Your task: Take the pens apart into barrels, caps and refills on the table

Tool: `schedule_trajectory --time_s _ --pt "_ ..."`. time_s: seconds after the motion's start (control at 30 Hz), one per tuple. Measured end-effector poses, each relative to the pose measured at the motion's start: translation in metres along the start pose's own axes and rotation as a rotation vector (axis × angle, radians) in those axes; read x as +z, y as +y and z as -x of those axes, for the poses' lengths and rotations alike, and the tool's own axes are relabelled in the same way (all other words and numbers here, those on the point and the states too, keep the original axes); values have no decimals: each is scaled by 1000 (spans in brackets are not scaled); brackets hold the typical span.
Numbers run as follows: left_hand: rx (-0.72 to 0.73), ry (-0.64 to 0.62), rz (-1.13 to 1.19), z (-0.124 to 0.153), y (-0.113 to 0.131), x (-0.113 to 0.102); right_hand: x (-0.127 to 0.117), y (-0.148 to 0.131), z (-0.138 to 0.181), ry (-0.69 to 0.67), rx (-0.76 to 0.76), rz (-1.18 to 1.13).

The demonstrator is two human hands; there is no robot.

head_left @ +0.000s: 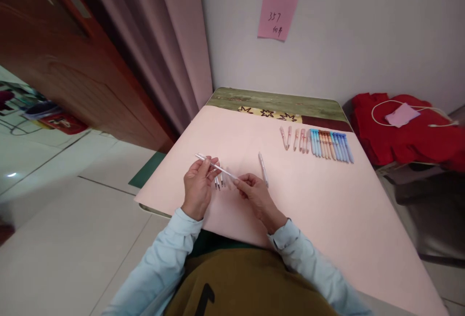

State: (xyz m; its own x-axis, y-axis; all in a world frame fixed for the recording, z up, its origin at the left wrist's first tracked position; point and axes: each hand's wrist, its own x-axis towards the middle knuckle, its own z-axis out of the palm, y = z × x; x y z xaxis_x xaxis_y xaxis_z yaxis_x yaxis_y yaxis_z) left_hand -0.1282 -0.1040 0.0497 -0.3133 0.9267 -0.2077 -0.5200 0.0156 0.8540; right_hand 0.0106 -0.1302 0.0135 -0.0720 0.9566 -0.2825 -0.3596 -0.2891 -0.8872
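A slim white pen refill (224, 171) slants between my two hands above the table. The fingertips of my left hand (199, 180) pinch it near its upper left end. At its lower right end, the thumb and fingers of my right hand (258, 195) are closed on it. Below the refill, several more white refills (217, 183) with dark tips lie on the table beside clear pen parts (229, 180), partly hidden by my hands. Just right of my right hand lies a single pale pen (263, 168).
Several pens in a row, clear pinkish ones (296, 139), then light blue, brown and blue ones (343, 146), lie toward the back right of the pink-covered table (327, 224). Red cloth (363, 127) with a white cable is at right. A wooden door (90, 64) and curtain are at left.
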Motion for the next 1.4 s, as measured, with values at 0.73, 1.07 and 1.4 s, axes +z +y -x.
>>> schedule_trajectory --time_s 0.73,1.07,1.4 --pt "145 68 -406 -44 7 -36 15 -9 -24 63 -342 949" --pt "218 -23 -1013 -34 22 -60 -52 -30 -19 473 -221 1333" --pt "347 -133 -1293 -7 -7 -45 -54 -36 -16 470 -120 1378"
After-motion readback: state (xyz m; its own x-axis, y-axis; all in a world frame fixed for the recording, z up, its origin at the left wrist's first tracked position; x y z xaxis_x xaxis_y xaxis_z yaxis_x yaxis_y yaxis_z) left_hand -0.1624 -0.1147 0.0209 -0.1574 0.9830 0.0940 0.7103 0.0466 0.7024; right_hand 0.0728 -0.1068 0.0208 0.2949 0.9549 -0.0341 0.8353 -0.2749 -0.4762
